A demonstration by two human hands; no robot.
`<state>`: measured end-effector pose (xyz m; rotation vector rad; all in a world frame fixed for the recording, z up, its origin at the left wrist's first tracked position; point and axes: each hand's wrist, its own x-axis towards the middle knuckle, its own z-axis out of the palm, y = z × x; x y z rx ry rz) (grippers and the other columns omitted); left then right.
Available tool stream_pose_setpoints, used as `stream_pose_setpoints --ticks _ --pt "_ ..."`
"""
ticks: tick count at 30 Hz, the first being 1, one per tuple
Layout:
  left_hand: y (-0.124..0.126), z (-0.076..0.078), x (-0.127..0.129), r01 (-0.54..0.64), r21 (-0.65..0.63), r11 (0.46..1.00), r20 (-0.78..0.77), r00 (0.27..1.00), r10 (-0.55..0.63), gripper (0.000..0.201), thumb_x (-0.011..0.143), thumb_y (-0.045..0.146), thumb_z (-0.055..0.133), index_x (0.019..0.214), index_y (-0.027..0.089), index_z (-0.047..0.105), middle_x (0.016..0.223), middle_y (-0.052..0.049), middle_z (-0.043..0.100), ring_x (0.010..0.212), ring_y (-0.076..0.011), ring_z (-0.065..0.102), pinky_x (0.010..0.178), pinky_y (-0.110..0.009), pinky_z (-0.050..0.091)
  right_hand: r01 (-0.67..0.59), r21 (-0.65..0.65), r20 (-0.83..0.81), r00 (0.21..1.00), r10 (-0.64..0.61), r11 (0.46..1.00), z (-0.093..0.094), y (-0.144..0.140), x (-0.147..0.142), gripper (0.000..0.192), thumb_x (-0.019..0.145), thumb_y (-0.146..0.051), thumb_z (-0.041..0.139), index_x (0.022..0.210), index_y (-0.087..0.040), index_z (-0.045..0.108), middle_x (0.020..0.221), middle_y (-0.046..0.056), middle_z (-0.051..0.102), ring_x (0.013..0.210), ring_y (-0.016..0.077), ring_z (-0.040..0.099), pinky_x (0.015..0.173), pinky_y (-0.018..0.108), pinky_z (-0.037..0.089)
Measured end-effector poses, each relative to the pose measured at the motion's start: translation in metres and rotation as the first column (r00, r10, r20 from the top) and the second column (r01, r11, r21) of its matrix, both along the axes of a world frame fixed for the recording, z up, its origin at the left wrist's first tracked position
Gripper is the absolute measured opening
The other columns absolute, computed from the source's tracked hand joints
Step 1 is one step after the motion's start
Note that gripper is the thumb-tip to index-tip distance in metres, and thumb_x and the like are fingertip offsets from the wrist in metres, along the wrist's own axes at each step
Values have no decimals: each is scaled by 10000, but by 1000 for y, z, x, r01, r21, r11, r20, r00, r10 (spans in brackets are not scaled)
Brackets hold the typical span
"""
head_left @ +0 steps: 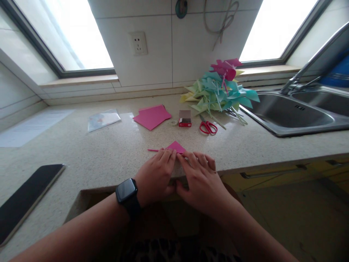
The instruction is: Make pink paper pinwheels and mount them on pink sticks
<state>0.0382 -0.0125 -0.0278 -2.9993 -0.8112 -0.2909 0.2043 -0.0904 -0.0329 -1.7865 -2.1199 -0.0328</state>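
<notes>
A small pink sheet of paper [176, 146] lies at the counter's front edge, its pointed corner facing away from me. My left hand [156, 169] presses its fingertips on the left part of the sheet. Close beside it, my right hand [199, 178] presses the right part with its fingers together. Both thumbs hang lower, at the counter edge. From under my left fingers a thin pink stick or rolled strip [152, 150] pokes out to the left. The sheet's near edge is hidden by my fingers.
Behind my hands lie pink sheets [152, 117], a tape roll [173, 123], a small red box [185, 119] and red-handled scissors [208, 127]. Paper pinwheels [218, 91] are piled near the sink [308, 112]. A plastic sleeve [104, 120] and a black slab [29, 198] lie left.
</notes>
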Motion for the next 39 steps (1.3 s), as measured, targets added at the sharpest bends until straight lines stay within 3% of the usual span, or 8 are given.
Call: stream_pose_setpoints --ticks 7,18,23,30,35,39 --pt "2 -3 0 9 13 1000 -2 1000 -9 767 742 275 606 1416 -48 435 1409 -282 490 1312 -392 451 1172 -494 362 38 0 16 999 -38 999 -2 1 -1 661 842 -392 593 1437 -115 503 1430 155 523 1325 346 411 1165 505 275" --pt "2 -7 0 -13 -9 1000 29 999 13 763 741 293 622 1408 -12 415 1359 -251 483 1267 -393 438 1143 -520 378 -18 -25 10 1000 18 1000 10 11 7 648 807 -461 645 1359 -136 549 1350 149 576 1262 333 473 1128 490 338" --pt "5 -1 0 -6 -62 998 42 999 8 833 720 335 679 1430 8 392 1384 -234 469 1277 -370 449 1167 -502 353 -58 -54 10 998 59 997 13 15 14 733 813 -540 670 1410 -150 503 1394 153 532 1285 347 456 1136 508 330" --pt "9 14 1 19 -80 997 38 999 -16 688 794 449 658 1327 43 500 1206 -191 578 1100 -340 541 1024 -502 474 -53 -87 14 998 55 995 19 19 15 811 890 -774 437 1412 -158 510 1314 153 551 1224 353 470 1086 513 363" --pt "10 4 4 -5 -69 998 84 996 11 712 796 382 639 1400 60 445 1321 -205 559 1210 -343 525 1095 -501 429 -35 -52 45 998 38 998 16 24 16 809 914 -781 346 1401 -160 520 1274 150 560 1200 341 475 1071 504 366" --pt "11 -2 4 -23 -45 999 83 996 27 801 812 438 622 1458 27 387 1472 -251 471 1403 -408 383 1182 -570 305 -26 -47 52 998 28 999 13 27 16 874 902 -803 320 1421 -128 515 1300 170 557 1220 351 474 1080 510 361"
